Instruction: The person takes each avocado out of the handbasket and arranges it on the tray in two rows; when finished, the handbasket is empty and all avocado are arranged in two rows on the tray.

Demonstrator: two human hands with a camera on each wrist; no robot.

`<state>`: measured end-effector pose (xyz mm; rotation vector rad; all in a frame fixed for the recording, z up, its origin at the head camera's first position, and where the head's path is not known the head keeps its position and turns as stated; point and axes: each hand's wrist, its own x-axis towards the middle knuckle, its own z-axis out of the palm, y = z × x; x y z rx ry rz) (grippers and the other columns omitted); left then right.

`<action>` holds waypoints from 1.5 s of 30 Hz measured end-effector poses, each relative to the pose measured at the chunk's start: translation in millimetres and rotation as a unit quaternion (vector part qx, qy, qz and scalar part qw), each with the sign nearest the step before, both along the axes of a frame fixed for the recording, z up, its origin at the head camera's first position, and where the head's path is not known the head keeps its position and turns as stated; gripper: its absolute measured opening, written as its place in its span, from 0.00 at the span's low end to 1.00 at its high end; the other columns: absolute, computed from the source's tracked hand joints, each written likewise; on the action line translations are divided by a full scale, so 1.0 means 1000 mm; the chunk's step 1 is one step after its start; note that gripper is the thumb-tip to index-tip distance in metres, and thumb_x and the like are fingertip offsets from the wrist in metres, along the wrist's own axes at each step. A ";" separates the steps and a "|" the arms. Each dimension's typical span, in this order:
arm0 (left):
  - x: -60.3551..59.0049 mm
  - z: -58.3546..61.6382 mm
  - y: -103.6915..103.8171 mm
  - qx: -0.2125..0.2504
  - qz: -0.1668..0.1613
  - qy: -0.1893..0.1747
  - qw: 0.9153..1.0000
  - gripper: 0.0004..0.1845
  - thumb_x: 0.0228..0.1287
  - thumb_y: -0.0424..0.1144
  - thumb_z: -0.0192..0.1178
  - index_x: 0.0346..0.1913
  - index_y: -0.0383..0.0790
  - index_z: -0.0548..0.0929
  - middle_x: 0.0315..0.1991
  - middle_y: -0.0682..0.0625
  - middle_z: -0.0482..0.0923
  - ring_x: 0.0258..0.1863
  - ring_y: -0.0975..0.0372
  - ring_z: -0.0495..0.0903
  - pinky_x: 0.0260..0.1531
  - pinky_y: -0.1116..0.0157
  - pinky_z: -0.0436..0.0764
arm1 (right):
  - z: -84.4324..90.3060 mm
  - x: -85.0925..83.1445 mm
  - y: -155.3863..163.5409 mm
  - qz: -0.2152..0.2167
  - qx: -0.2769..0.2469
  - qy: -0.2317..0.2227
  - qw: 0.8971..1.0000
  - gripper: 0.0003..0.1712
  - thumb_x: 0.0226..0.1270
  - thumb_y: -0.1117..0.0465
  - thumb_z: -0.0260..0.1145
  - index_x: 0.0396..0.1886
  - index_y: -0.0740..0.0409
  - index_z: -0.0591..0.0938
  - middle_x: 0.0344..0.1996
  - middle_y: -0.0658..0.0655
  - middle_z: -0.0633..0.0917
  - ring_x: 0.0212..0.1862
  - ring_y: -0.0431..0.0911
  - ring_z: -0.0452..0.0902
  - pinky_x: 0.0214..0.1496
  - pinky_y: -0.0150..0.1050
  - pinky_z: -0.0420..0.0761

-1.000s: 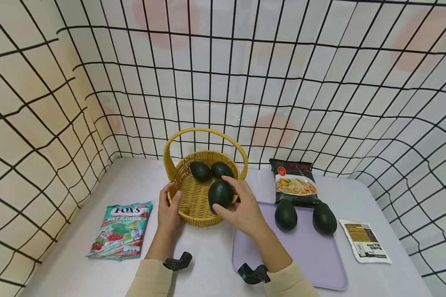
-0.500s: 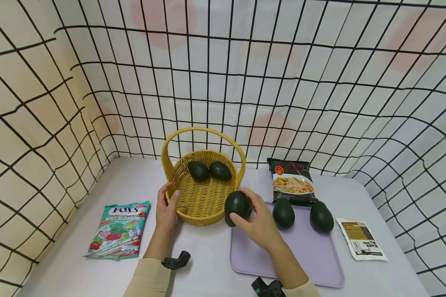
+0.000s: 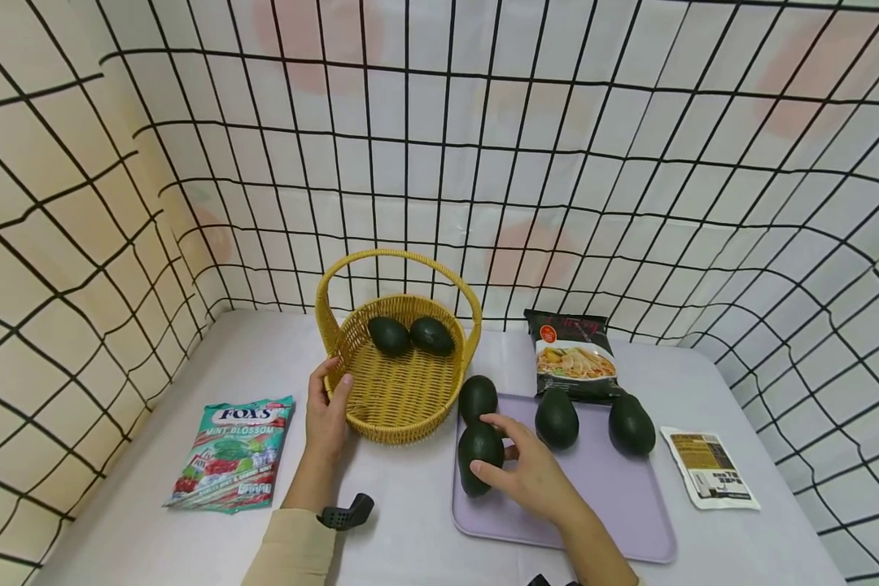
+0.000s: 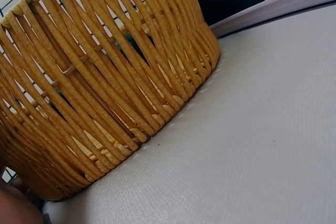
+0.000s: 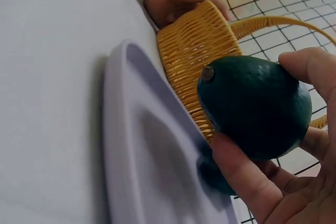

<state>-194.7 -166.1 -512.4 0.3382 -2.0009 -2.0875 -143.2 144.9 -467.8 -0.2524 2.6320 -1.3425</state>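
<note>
One avocado [image 3: 481, 448] is pinched in my remote right hand [image 3: 533, 472]; left hand [image 3: 326, 419] grips the basket [image 3: 403, 399] at nine o'clock; packet [image 3: 232, 456] at its eight reads "FOX'S MINT BLOSSOM".

In the head view, at 8 o'clock from its centre, the teal bag [image 3: 230, 456] bears the brand "FOX'S" and, under it, the words "MINT BLOSSOM". The lines below are too small for reading. The black packet [image 3: 573, 358] at 4 o'clock and the white sachet [image 3: 710, 470], farther at 4 o'clock, carry print which is unreadable.
</note>
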 end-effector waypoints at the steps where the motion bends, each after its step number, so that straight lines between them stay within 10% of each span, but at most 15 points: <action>1: 0.000 0.000 0.000 0.001 -0.001 0.000 1.000 0.27 0.78 0.48 0.52 0.75 0.54 0.61 0.84 0.53 0.48 0.84 0.55 0.45 0.82 0.50 0.50 | -0.002 0.001 0.001 0.001 0.001 -0.002 1.000 0.39 0.56 0.48 0.79 0.68 0.39 0.75 0.55 0.54 0.80 0.47 0.47 0.79 0.44 0.40 0.79; 19: 0.000 0.000 0.001 -0.008 0.006 0.007 1.000 0.26 0.78 0.49 0.53 0.74 0.53 0.62 0.83 0.51 0.50 0.84 0.54 0.47 0.82 0.50 0.52 | -0.016 0.008 0.006 0.096 -0.018 -0.045 0.994 0.36 0.61 0.47 0.76 0.67 0.52 0.77 0.50 0.55 0.83 0.47 0.44 0.80 0.42 0.32 0.81; 45: 0.002 0.001 0.001 -0.019 0.007 0.011 1.000 0.27 0.78 0.50 0.53 0.74 0.53 0.63 0.83 0.51 0.51 0.83 0.55 0.48 0.82 0.50 0.51 | -0.006 0.010 0.010 0.093 0.020 -0.033 0.995 0.38 0.61 0.43 0.75 0.67 0.52 0.77 0.52 0.56 0.84 0.50 0.45 0.82 0.43 0.34 0.83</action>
